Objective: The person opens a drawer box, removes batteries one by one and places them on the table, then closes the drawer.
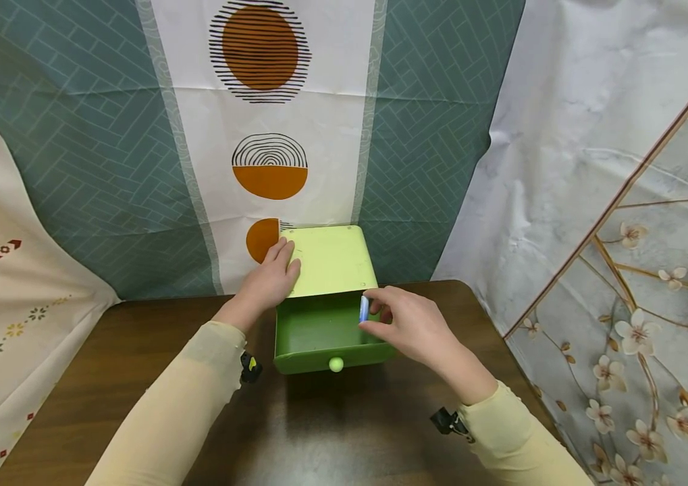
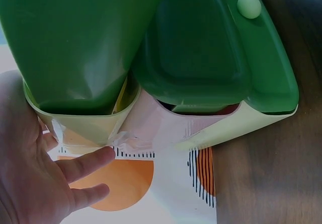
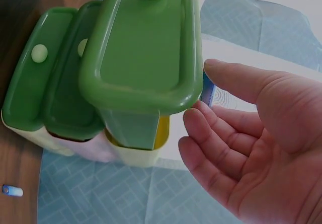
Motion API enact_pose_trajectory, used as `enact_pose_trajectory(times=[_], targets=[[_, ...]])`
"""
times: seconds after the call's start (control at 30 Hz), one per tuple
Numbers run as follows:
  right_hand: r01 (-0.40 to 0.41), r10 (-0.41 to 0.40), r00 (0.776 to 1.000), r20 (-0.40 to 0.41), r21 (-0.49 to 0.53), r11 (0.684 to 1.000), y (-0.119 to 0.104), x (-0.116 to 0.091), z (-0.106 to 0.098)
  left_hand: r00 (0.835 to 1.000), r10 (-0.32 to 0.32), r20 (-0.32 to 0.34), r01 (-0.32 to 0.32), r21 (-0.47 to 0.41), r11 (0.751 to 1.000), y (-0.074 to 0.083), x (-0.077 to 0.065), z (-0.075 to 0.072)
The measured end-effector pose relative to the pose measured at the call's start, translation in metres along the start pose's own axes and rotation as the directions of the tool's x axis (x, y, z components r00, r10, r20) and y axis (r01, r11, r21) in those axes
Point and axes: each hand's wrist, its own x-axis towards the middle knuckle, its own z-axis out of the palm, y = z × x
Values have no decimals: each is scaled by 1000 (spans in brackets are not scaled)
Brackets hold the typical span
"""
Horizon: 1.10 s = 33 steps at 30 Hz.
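Note:
A small cabinet with a pale yellow-green top (image 1: pixel 328 260) stands against the patterned cloth, and its top green drawer (image 1: pixel 319 324) is pulled out. My left hand (image 1: pixel 269 277) rests at the left edge of the cabinet top. In the left wrist view, the fingers (image 2: pixel 85 166) stretch along the cabinet's side. Over the right side of the drawer, my right hand (image 1: pixel 413 324) pinches a small blue-and-white battery (image 1: pixel 364 308) between thumb and fingertips. In the right wrist view this battery is mostly hidden behind the drawer front (image 3: pixel 146 58).
Two lower green drawers, the middle one (image 3: pixel 75 88) and the bottom one (image 3: pixel 37 73), have pale round knobs. Another blue-and-white battery (image 3: pixel 12 190) lies on the dark wooden table (image 1: pixel 155 351) beside the cabinet. Patterned cloths (image 1: pixel 441 101) hang behind and at both sides.

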Motion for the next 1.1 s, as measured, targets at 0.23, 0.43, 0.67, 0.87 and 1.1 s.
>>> enact_pose_trajectory(times=[0.23,0.43,0.67,0.87,1.1], targets=[[-28,28,1000,-13,-1,1000,10,-5,-4,1000,-9,5,9,0,1000,0,-1,0],[-41,41,999,-28,-5,999,21,-9,-4,1000,-12,3,12,-2,1000,-1,0,0],[-77,78,996,-35,20,997,36,-15,-4,1000,-6,3,7,-4,1000,-1,0,0],[-94,94,994,-48,12,996,50,-20,-2,1000,-8,-2,8,0,1000,0,1,1],[-97,97,994,-44,7,995,62,-22,2,1000,-11,-3,11,6,1000,-1,1,2]])
